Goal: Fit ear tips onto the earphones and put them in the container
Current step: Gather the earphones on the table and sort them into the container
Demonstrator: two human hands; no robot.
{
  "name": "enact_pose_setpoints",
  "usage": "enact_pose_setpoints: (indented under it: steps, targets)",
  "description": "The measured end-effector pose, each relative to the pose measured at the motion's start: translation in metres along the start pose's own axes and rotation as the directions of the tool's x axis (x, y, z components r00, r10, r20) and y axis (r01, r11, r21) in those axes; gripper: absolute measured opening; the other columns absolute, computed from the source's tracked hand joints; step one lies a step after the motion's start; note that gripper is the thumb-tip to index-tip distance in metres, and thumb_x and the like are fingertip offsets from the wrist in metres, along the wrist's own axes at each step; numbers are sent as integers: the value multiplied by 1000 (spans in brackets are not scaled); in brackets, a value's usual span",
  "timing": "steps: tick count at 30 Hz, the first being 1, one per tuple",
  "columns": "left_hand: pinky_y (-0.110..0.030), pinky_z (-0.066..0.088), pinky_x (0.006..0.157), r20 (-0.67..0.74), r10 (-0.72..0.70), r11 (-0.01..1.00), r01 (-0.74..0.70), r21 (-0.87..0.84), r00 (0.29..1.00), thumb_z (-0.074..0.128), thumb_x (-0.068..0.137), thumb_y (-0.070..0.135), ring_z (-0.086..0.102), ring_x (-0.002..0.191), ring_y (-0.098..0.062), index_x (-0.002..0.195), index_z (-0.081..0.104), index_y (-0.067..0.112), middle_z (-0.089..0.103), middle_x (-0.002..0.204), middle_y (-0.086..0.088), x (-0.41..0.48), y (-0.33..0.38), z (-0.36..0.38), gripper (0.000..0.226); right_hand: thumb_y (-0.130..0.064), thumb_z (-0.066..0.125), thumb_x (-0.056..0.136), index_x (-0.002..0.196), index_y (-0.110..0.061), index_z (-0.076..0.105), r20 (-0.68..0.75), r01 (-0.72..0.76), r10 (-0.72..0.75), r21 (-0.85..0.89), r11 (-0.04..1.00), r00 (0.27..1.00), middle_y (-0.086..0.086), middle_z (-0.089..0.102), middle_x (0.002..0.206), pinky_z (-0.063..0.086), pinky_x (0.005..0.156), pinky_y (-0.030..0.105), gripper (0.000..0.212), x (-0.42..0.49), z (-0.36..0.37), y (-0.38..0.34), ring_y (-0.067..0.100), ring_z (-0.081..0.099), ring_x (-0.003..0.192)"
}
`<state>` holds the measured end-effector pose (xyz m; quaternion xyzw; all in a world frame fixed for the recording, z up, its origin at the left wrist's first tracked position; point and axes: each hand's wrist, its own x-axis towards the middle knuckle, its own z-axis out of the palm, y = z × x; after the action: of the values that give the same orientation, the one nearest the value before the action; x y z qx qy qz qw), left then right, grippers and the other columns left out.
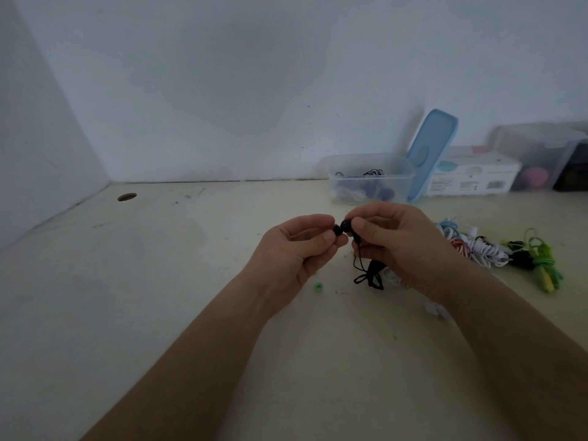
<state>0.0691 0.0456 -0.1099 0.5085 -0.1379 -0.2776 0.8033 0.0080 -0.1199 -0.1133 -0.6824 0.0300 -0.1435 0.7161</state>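
My right hand (397, 246) pinches a black earbud (346, 225) above the table, and its black cable (369, 275) hangs down in a small bundle. My left hand (296, 253) pinches a black ear tip (337, 230) that touches the earbud's nozzle. A clear plastic container (370, 178) stands open at the back by the wall, with several coiled earphones inside. A loose green ear tip (318, 287) lies on the table below my left hand.
A blue lid (431, 154) leans on the wall beside the container. A white box (474, 176) and a clear bin (537, 154) stand further right. Coiled earphones in white, pink, blue and green (496, 253) lie right of my hands. A round hole (127, 197) sits far left.
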Motion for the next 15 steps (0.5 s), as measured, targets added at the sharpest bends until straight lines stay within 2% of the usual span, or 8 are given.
enact_pose_setpoints:
  steps: [5,8,12,15]
  targets:
    - [-20,59,75,17,-2,1000,2,-7,1000,57,87,-11,74,80,-18,96,67,2,74,87,-14,0,0,-1,19,-9,63,88,93,-9,72,20,-24,24,33,999,1000,15,72,85,56,69,29,10,1,0,2,21,65,72]
    - [-20,59,75,25,-4,1000,4,-11,1000,57,87,-10,74,81,-18,97,67,2,74,89,-15,1,0,-1,19,-16,65,81,93,-9,72,36,-36,33,67,997,999,17,72,85,56,69,28,16,0,1,1,20,65,71]
    - [-21,59,77,27,-6,1000,7,-22,1000,57,87,-11,74,79,-18,95,68,1,74,88,-14,0,1,0,18,-16,66,77,92,-7,71,14,-28,26,123,992,1000,13,72,80,57,66,26,19,0,3,1,19,65,69]
    - [-20,59,73,34,-4,999,6,-40,999,57,86,-10,74,78,-18,92,68,2,75,87,-14,-1,1,2,17,-15,66,77,93,-5,70,-5,-22,23,154,988,1000,12,72,79,57,63,25,20,1,3,1,19,65,69]
